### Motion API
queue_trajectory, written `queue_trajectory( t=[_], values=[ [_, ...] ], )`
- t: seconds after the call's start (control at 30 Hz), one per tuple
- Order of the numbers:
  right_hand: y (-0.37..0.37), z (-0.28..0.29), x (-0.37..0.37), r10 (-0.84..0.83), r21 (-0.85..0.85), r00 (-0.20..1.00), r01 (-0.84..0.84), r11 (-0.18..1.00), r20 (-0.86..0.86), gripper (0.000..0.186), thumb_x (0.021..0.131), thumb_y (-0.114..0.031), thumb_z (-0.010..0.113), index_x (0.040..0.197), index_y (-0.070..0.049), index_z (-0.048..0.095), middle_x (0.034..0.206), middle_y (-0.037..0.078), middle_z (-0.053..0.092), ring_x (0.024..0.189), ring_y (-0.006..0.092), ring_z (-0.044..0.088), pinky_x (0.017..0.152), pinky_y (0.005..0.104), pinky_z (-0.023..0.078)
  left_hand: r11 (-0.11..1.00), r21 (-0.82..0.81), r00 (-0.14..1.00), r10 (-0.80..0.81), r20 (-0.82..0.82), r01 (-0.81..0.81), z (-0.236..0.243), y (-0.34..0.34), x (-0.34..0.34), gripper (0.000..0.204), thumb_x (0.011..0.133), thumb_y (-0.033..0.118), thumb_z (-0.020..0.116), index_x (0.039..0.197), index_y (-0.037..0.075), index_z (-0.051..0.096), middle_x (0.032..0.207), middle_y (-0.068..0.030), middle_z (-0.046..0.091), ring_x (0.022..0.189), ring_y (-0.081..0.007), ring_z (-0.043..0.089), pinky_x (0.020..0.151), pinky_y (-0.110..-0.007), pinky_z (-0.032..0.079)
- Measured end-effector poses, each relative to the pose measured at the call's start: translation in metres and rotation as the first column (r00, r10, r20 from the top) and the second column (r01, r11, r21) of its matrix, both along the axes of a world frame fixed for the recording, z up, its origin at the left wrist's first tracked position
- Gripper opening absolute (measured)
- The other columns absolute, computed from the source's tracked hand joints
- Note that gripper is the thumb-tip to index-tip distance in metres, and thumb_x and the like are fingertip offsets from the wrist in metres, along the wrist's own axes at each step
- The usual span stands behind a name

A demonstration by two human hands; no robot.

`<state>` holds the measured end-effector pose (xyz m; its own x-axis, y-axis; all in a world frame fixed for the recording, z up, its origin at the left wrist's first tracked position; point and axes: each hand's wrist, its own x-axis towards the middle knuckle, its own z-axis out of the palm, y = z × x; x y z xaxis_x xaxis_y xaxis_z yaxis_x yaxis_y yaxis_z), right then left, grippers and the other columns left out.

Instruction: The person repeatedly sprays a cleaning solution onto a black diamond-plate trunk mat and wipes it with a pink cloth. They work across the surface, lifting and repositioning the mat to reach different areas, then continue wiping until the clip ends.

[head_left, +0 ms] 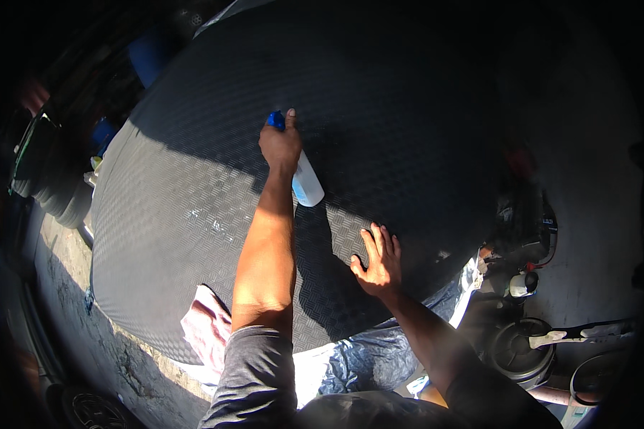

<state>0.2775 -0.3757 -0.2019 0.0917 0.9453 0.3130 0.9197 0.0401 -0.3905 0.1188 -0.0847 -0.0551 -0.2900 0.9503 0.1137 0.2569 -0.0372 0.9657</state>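
Two hands: the left hand (280, 146) and the right hand (379, 267) are apart; clock places count from the middle of the view, with 6 nearest the person.
Left hand: at 11 o'clock, curled tight around the blue top of a spray bottle (309, 184), thumb up by the top.
Spray bottle: near 11 o'clock, tipped over, its whitish bottom end pointing back to 6.
Right hand: at 4 o'clock, palm down, fingers spread, holding nothing; I cannot tell if it touches the big black mat (157, 243).
Black mat: bumpy, white streaks (222, 230) at 9, dark shade from 12 to 3.
In the way: the left hand covers the bottle's neck.
Around: pink cloth (207, 319) between 7 and 8, crinkly blue sheet (368, 361) between 5 and 6, black round lid (511, 350) at 4.
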Motion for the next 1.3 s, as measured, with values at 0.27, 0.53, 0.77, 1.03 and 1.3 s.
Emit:
queue_trajectory(
  t=[0.27,0.53,0.77,1.03,1.3],
  values=[
    [0.001,-0.006,-0.002,-0.017,0.014,0.999,0.016,1.000,0.048,0.073,0.094,-0.036,0.071,0.158,-0.008,0.050,0.168,0.023,0.043,0.156,0.0435,0.039,0.129,0.0616,0.025,0.935,0.160,0.948,0.307,0.079,-0.316,0.007,0.016,-0.075,0.043,0.102,0.040,0.077,0.092,-0.002,0.072,0.082,-0.0155,0.076,0.076,-0.0317,0.073,0.074,-0.046,0.055],
    [0.000,-0.008,-0.002,-0.021,-0.003,0.994,0.021,1.000,0.111,0.073,0.096,-0.036,0.070,0.159,-0.007,0.047,0.168,0.021,0.043,0.159,0.0414,0.035,0.131,0.0594,0.024,0.911,0.121,0.904,0.407,-0.130,-0.393,0.017,0.018,-0.152,0.062,0.100,0.058,0.072,0.102,-0.004,0.078,0.101,-0.0242,0.079,0.098,-0.0429,0.077,0.086,-0.048,0.058],
    [0.001,-0.010,-0.002,-0.023,-0.022,0.992,0.026,0.999,0.123,0.072,0.096,-0.038,0.069,0.158,-0.007,0.049,0.168,0.021,0.043,0.159,0.0411,0.036,0.131,0.0599,0.023,0.956,-0.068,0.879,0.234,-0.415,-0.287,0.021,0.048,-0.207,0.073,0.096,0.065,0.073,0.109,-0.006,0.079,0.112,-0.0299,0.078,0.112,-0.0445,0.076,0.096,-0.049,0.059],
    [0.002,-0.011,0.002,0.005,0.018,0.991,-0.008,1.000,0.137,0.072,0.097,-0.042,0.068,0.157,-0.006,0.051,0.165,0.024,0.047,0.156,0.0435,0.040,0.128,0.0629,0.026,0.973,-0.117,0.887,0.129,-0.443,-0.200,0.031,0.085,-0.180,0.077,0.093,0.065,0.079,0.106,-0.011,0.075,0.105,-0.0242,0.078,0.105,-0.0363,0.077,0.094,-0.046,0.058],
    [0.000,-0.010,0.001,0.005,0.008,0.992,-0.006,1.000,0.123,0.071,0.098,-0.039,0.068,0.157,-0.006,0.050,0.166,0.024,0.044,0.157,0.0444,0.037,0.129,0.0618,0.025,0.973,-0.224,0.851,-0.159,-0.500,0.050,0.033,0.086,-0.129,0.077,0.091,0.065,0.080,0.112,-0.009,0.076,0.117,-0.0267,0.077,0.117,-0.0373,0.076,0.102,-0.047,0.057]
  ],
)
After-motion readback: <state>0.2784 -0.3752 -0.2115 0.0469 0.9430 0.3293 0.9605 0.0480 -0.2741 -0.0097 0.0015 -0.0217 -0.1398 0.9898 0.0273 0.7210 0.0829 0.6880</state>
